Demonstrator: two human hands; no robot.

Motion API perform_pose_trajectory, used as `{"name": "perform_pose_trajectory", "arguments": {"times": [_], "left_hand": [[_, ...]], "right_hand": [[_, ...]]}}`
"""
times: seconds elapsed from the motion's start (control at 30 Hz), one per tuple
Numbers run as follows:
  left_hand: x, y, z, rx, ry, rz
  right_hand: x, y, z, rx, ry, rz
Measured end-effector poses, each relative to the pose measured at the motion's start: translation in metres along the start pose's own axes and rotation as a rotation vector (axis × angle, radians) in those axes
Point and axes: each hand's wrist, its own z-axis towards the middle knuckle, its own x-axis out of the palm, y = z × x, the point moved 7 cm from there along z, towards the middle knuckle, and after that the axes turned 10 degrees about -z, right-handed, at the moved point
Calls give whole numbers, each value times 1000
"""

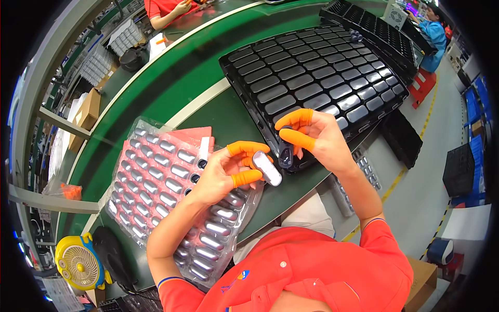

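My left hand (236, 165), with orange finger cots on thumb and forefinger, grips a silvery rounded oblong shell (267, 168). To its right my right hand (309, 136), also in orange cots, pinches a black oblong shell (286, 148) that shows a hollow inside. The two pieces are apart, a short gap between them. Beneath my left forearm lies a clear blister tray (136, 190) filled with rows of silvery oblong pieces; a few pockets near my hand look dark. Beyond my right hand rests a large black tray (251, 78) with many oblong pockets.
A pink foam sheet (200, 133) lies under the blister tray. A yellow fan (79, 263) stands at the left. A green conveyor belt (171, 78) runs behind the bench, with a co-worker's arm (165, 20) beyond it. Black trays (366, 34) are stacked at the far right.
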Motion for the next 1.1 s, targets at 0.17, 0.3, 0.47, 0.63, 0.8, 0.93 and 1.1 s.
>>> {"name": "perform_pose_trajectory", "arguments": {"times": [0.17, 0.3, 0.47, 0.63, 0.8, 0.93, 1.1], "left_hand": [[1, -1, -3, 93, -33, -120], [0, -2, -4, 113, -63, -11], [-8, 7, -5, 2, -94, 49], [-1, 3, -4, 168, -72, 6], [-1, 1, -5, 247, -52, -1], [1, -3, -8, 212, -30, -28], [3, 0, -11, 288, -11, -41]], "right_hand": [[0, -3, -4, -13, -60, 89], [1, -8, -12, -101, -140, 90], [9, -13, -20, -203, -276, 226], [12, -13, -29, -301, -360, -33], [17, -12, -34, -387, -395, -283], [20, -12, -35, -418, -373, -254], [23, -25, -35, -331, -306, 83]]}}
